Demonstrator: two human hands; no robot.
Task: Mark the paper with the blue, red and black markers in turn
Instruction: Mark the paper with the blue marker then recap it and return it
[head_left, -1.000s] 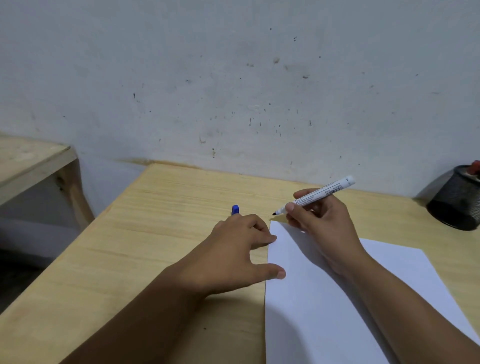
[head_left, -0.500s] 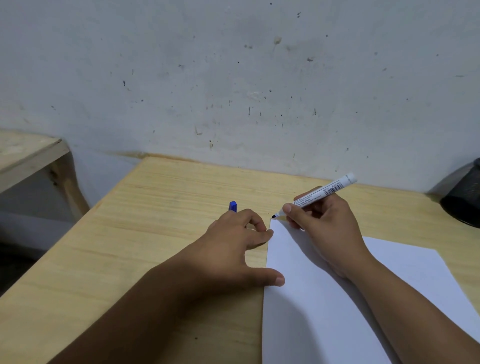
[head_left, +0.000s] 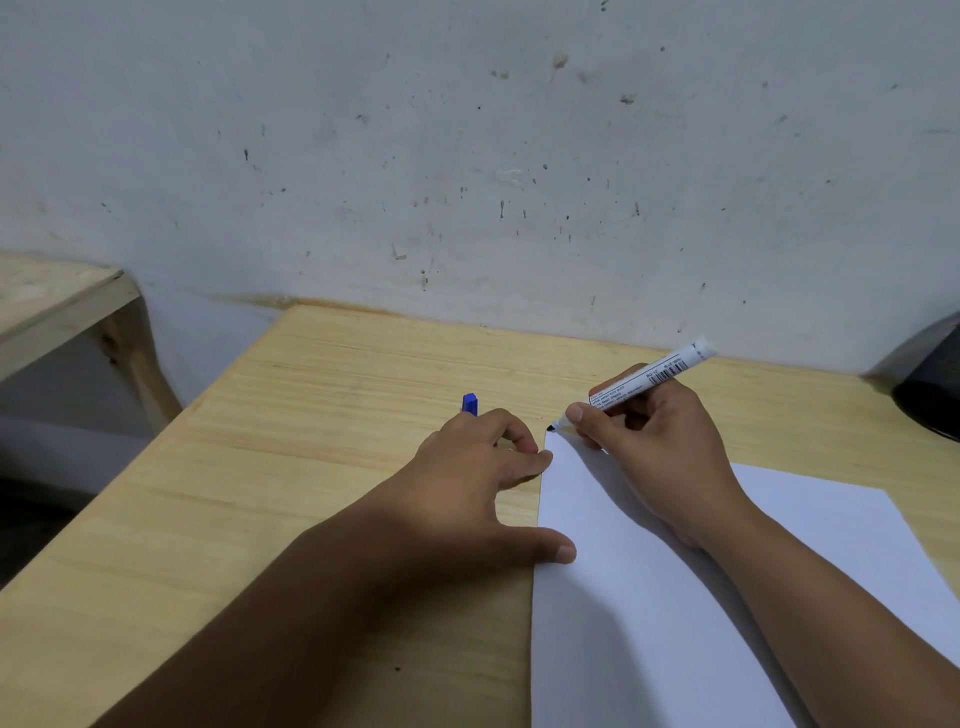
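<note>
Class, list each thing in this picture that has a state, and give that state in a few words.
Marker: uncapped, tip at the paper's far left corner.
Blue cap: off, held in the left hand.
Paper: flat on the table, unmarked.
Left hand: grips the cap, thumb on the paper.
Right hand: grips the marker.

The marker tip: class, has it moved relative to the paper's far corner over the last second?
Yes. The marker tip has dropped from above the paper to its far-left corner.
</note>
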